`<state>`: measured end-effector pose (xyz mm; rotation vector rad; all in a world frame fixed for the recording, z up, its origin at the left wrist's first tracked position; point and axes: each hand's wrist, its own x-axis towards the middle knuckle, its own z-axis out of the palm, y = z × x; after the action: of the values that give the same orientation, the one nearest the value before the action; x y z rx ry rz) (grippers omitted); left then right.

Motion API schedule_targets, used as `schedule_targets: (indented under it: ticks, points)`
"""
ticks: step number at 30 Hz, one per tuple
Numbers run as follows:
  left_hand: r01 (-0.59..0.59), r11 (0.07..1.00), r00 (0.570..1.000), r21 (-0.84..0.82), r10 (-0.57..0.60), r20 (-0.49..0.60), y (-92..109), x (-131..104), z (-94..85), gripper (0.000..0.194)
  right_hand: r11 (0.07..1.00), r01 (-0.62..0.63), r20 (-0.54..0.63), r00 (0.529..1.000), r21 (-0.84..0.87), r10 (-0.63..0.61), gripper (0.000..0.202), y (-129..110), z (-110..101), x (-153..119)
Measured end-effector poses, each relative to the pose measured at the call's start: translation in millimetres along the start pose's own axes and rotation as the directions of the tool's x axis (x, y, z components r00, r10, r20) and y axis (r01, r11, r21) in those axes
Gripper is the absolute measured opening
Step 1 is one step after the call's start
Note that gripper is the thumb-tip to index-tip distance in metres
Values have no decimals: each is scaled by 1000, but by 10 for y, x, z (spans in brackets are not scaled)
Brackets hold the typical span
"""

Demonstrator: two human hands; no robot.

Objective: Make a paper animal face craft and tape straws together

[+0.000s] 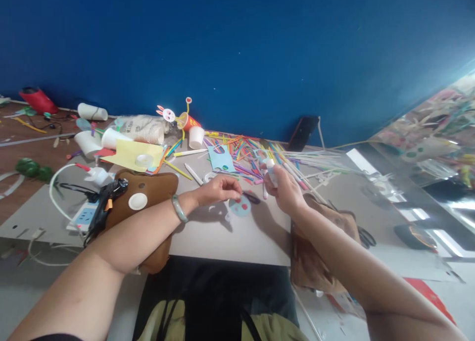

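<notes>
My left hand (218, 190), with a bracelet (179, 209) at its wrist, is held over the table's near middle. Its thumb and fingertips are pinched together; what may be between them is too small to make out. Just below the fingertips lies a light blue disc (240, 207) with red spots. My right hand (284, 188) is wrapped round a small white bottle (271, 169), cap end up. Dark-handled scissors (251, 198) lie between the hands, beside the disc. Small pale pieces (222, 211) sit left of the disc.
Colourful sticks (245, 155) and a cut blue sheet (221, 158) lie beyond the hands. Paper cups (196, 137) and yellow paper (134, 155) are at the back left. A brown bag (148, 222) lies left, another (315, 252) right. A blue wall (237, 59) stands behind.
</notes>
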<state>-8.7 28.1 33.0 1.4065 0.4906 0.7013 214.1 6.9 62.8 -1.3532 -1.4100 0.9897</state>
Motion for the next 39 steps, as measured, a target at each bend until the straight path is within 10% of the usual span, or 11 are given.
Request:
schedule_targets:
  ticks: [11,17,20,23,28,33,39]
  points:
    - [137,989,930,60,-149,335,127,-76,30,19,999,16,-145,989,36,-11,36,-130,-215,-306]
    - [385,908,651,166,-395,649,410,-229,60,31,986,-31,-2,1000,-162,31,36,-120,-224,-413]
    - [362,931,775,51,-331,538,370,-222,-7,34,987,-16,-51,999,-159,8,33,-126,-191,-375]
    - [126,960,989,-251,-103,102,289,-118,-136,35,996,0,-99,995,-94,-9,31,-145,-146,-250]
    - [-157,946,906,-283,23,-424,177,68,-285,32,984,42,-174,985,174,-11,32,-185,-43,63]
    - [-132,968,887,214,212,-410,37,55,-231,22,955,-1,-102,994,297,33,48,-92,132,260]
    - [-113,619,885,777,418,-205,-66,-34,-147,19,946,-99,64,994,308,83,54,128,309,257]
